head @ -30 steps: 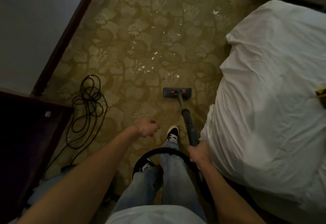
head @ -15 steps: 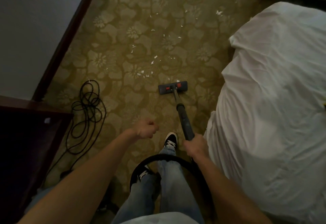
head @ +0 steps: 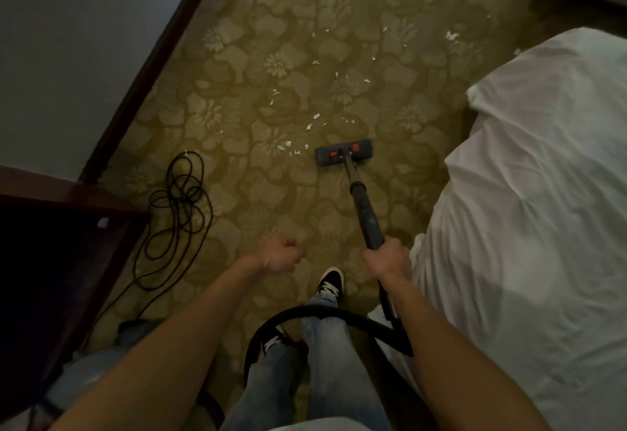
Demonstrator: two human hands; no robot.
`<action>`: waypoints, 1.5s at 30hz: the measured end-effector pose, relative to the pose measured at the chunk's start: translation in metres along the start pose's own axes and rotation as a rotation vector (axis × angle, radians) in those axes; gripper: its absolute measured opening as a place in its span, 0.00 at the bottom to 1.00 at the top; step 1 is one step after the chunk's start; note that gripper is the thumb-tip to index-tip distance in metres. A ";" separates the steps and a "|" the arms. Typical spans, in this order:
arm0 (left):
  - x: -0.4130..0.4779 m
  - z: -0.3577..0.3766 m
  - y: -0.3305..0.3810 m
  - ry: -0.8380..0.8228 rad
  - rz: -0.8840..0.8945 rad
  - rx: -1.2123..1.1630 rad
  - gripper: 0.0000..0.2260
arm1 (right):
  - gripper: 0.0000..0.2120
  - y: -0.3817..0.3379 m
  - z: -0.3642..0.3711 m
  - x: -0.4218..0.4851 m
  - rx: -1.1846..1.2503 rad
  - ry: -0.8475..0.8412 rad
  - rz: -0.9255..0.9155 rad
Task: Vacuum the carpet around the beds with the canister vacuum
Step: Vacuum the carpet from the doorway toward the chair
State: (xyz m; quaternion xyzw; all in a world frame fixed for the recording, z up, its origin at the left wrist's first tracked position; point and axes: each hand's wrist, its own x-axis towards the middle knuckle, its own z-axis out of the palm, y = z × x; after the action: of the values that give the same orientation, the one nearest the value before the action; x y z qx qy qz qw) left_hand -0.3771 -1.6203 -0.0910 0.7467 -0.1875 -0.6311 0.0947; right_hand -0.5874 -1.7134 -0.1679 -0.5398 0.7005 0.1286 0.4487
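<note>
Fingers of right hand point(head: 385, 257) wrapped around black vacuum wand point(head: 364, 213); grey floor head point(head: 342, 152) ahead, beside white scraps point(head: 284, 145). Left hand point(head: 283, 254) fisted, empty.

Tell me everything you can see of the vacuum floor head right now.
The floor head is a flat, dark grey rectangular nozzle, plastic by its look, with two red tabs on top. It lies flat on the patterned carpet, its long side across the push direction. A dark wand joins its middle and slants back to the right hand, which grips it. White paper scraps lie just off its left corner and ahead. The bed stands apart on its right.
</note>
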 end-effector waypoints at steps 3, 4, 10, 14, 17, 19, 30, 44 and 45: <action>0.001 -0.005 0.001 0.008 -0.008 -0.026 0.08 | 0.19 -0.004 -0.008 0.008 0.003 -0.009 -0.001; 0.002 -0.005 0.002 0.010 -0.012 -0.029 0.09 | 0.19 -0.004 -0.010 0.010 0.003 -0.008 0.001; 0.001 0.002 0.009 0.013 -0.013 0.004 0.13 | 0.17 0.018 -0.019 0.003 -0.013 -0.015 0.012; 0.000 0.013 0.012 0.003 -0.001 0.019 0.12 | 0.17 0.033 -0.016 -0.010 -0.005 -0.031 0.019; -0.004 0.022 0.010 -0.010 0.022 0.029 0.12 | 0.17 0.039 -0.007 -0.025 -0.011 -0.040 0.028; -0.006 0.028 0.006 -0.019 0.036 0.044 0.12 | 0.18 0.045 0.002 -0.035 -0.008 -0.044 0.028; -0.018 0.022 -0.035 -0.002 0.048 -0.014 0.07 | 0.18 0.034 0.038 -0.063 -0.081 -0.029 -0.042; -0.006 -0.017 -0.063 0.103 -0.044 -0.171 0.04 | 0.18 -0.063 0.048 -0.006 -0.220 -0.098 -0.146; -0.003 -0.019 -0.062 0.108 -0.048 -0.183 0.04 | 0.18 -0.069 0.047 -0.002 -0.220 -0.099 -0.155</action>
State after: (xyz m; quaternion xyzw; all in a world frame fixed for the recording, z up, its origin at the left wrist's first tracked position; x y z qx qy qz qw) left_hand -0.3494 -1.5643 -0.1083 0.7720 -0.1057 -0.6067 0.1573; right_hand -0.5044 -1.7071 -0.1724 -0.6312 0.6153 0.1960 0.4297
